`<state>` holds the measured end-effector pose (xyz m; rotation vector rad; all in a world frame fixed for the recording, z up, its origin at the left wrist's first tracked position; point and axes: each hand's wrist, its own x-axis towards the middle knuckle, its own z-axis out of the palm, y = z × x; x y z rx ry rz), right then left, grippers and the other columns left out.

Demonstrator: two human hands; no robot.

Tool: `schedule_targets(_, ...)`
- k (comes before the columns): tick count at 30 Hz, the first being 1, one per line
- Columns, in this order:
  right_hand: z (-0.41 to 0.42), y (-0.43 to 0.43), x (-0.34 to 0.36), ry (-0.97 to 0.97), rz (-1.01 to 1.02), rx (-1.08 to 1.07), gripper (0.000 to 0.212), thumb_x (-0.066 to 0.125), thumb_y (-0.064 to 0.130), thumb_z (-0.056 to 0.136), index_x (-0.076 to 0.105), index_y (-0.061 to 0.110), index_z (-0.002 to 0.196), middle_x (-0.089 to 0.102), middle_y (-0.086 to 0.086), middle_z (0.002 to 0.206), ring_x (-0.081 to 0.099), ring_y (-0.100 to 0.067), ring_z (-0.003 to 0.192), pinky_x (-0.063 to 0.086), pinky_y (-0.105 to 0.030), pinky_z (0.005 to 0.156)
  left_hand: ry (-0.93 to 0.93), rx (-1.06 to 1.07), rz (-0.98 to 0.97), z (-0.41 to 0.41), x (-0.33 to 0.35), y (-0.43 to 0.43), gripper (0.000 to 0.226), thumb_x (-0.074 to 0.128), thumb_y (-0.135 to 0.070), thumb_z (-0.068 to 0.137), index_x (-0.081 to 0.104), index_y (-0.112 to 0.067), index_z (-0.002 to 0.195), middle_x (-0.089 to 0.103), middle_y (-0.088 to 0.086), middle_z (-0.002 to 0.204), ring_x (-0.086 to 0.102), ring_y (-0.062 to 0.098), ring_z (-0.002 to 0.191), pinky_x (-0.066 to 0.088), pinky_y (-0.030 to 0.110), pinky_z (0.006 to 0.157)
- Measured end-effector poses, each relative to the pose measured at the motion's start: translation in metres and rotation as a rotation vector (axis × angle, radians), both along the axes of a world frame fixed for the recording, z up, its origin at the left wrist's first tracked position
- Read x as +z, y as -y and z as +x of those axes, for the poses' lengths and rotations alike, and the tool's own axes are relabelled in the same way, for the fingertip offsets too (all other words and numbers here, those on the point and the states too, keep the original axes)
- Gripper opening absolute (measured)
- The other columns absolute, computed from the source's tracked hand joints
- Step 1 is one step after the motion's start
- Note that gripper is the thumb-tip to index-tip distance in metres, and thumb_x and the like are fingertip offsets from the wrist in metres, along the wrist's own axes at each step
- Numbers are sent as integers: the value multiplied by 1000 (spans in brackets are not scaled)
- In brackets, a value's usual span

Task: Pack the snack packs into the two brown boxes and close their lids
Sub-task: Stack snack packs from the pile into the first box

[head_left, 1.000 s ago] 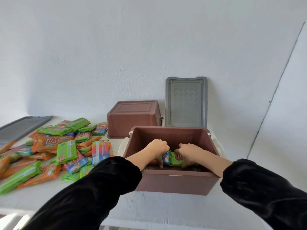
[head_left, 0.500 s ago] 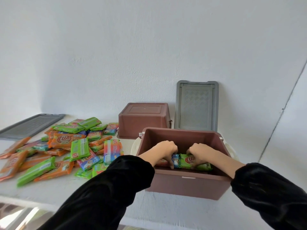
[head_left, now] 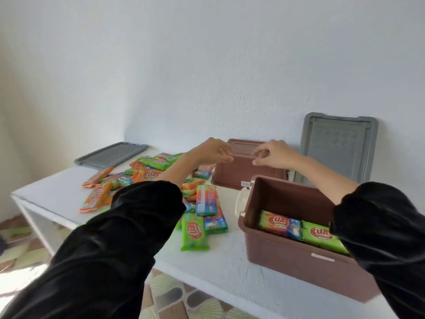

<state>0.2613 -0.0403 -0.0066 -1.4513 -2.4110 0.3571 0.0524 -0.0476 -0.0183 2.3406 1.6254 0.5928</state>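
The left hand (head_left: 210,151) and right hand (head_left: 274,155) hang in the air, fingers loosely bent, holding nothing. Two snack packs (head_left: 279,224) lie in the brown box (head_left: 287,256).

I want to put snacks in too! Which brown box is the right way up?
The nearer brown box, open-topped with snack packs inside. The farther brown box behind it sits upside down.

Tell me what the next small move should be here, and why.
Probably lower the left hand to the green pack nearest the open brown box and grip it. Both hands hold nothing, the right hand too, the box shows only two packs, and a pile of packs lies on the table.
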Motion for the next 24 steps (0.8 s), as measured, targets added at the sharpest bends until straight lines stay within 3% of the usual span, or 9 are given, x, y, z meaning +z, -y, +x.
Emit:
schedule_targets(5, -97, -1, -25, 66, -2, 134, 34, 64, 26, 85, 64, 11, 115, 65, -6, 118, 60, -21, 107, 43, -27, 81, 4, 429, -138, -102, -33, 25, 43, 61, -27, 89, 54, -7, 126, 56, 9, 122, 53, 23, 110, 41, 29, 91)
schedule_targets(8, -139, -7, -56, 165, -55, 100, 40, 60, 27, 87, 57, 4, 119, 61, -11, 121, 59, -25, 101, 47, -31, 73, -17, 640, -274, -131, -63, 31, 44, 54, -39, 91, 52, -1, 114, 51, 10, 108, 49, 19, 93, 41, 29, 77)
schedule_targets(9, -148, -10, -69, 215, -102, 80, 43, 58, 28, 88, 53, 3, 122, 58, -12, 123, 57, -26, 102, 46, -31, 70, -13, 689, -312, -132, -74, 30, 47, 51, -43, 92, 51, -2, 114, 52, 14, 110, 51, 21, 97, 43, 31, 80)
schedule_targets(12, -166, -17, -104, 290, -222, 9, 67, 56, 44, 86, 36, 8, 140, 47, -14, 139, 48, -31, 122, 43, -34, 90, 103, 791, -378, -120, -105, 27, 85, 49, -55, 88, 19, 2, 144, 27, 24, 146, 29, 37, 135, 33, 43, 106)
schedule_targets(16, -177, -28, -138, 305, -270, -35, 94, 56, 59, 79, 14, 10, 148, 39, -15, 145, 38, -34, 131, 35, -39, 100, 39, 860, -339, -94, -127, 17, 104, 50, -66, 81, -3, -8, 149, 25, 26, 145, 29, 37, 134, 32, 42, 106)
schedule_targets(20, -178, -25, -148, 345, -236, -107, 90, 58, 51, 82, 10, 16, 148, 34, -24, 143, 27, -39, 134, 39, -38, 98, -93, 888, -324, -90, -133, 7, 99, 56, -57, 82, 8, 0, 146, 31, 24, 142, 33, 35, 131, 35, 38, 104)
schedule_targets(24, -177, -21, -141, 299, -265, -106, 95, 63, 44, 81, 2, 20, 150, 30, -26, 140, 26, -37, 134, 43, -36, 93, -179, 876, -246, -94, -129, 3, 76, 55, -45, 88, 25, 4, 138, 44, 19, 134, 44, 31, 124, 36, 35, 101)
